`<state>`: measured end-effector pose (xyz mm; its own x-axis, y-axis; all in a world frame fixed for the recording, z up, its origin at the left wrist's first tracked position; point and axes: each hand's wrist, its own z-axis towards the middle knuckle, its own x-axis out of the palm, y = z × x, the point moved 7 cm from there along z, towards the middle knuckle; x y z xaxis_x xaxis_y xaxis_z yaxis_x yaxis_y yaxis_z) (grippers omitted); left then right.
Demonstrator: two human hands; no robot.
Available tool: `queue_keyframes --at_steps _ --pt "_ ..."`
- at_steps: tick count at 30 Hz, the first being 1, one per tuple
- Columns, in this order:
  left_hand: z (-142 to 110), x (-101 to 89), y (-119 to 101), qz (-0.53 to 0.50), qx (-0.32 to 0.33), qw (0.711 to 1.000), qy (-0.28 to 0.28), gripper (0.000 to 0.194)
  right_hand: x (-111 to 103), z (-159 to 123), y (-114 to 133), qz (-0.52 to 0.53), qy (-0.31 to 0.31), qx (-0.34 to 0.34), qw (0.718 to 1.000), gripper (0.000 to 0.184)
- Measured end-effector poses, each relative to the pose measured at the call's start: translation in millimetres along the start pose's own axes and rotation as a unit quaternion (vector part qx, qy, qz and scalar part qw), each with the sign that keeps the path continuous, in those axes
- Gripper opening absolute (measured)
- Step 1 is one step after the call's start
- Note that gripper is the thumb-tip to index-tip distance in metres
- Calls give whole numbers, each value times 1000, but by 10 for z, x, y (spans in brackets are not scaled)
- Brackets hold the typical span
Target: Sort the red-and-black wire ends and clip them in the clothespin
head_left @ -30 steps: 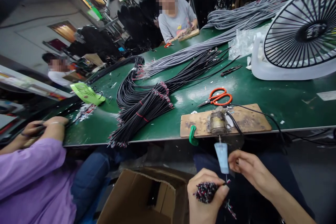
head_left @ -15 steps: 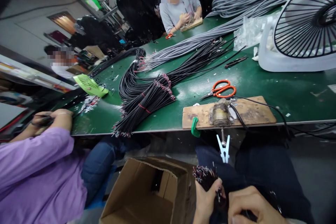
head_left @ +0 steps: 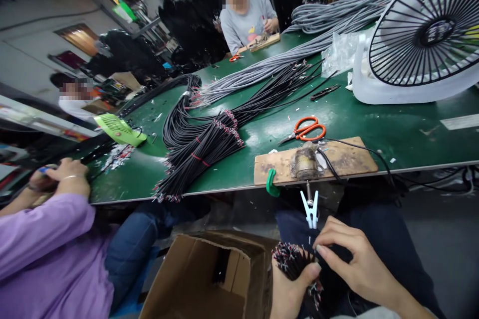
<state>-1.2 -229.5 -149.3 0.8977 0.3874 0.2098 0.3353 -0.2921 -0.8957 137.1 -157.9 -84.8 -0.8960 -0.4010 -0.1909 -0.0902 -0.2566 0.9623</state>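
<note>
My left hand (head_left: 287, 286) is wrapped round a thick bundle of black cables (head_left: 292, 263) with red and white wire ends pointing up. At the bundle's right edge my right hand (head_left: 350, 256) pinches thumb and forefinger together, seemingly on one cable whose thin pale tip shows beside them. Just above hangs a light-blue clothespin (head_left: 310, 209), attached to the shaft of a small motor (head_left: 306, 163). That motor sits on a wooden board (head_left: 350, 157) at the table edge, with a green clamp (head_left: 272, 183) at its left end.
On the green table (head_left: 262, 129) lie orange-handled scissors (head_left: 310, 128), black cable bundles (head_left: 202, 152), grey cables (head_left: 262, 67) and black snips (head_left: 325, 92). A white fan (head_left: 422, 40) stands at the right. An open cardboard box (head_left: 194, 279) is beside my legs. Co-workers sit left and across.
My right hand has moved up and forward from low beside the bundle to its wire ends, below the clothespin. The left hand still grips the bundle. The view has shifted slightly.
</note>
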Motion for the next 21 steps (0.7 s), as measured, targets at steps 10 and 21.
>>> queue_keyframes --at_steps 10,21 --pt "-19 60 -121 -7 14 1000 6 36 -50 -35 17 -1 -23 -5 1000 19" --pt "-11 11 -242 148 97 981 -84 25 -90 -202 231 -177 -103 -196 959 28"
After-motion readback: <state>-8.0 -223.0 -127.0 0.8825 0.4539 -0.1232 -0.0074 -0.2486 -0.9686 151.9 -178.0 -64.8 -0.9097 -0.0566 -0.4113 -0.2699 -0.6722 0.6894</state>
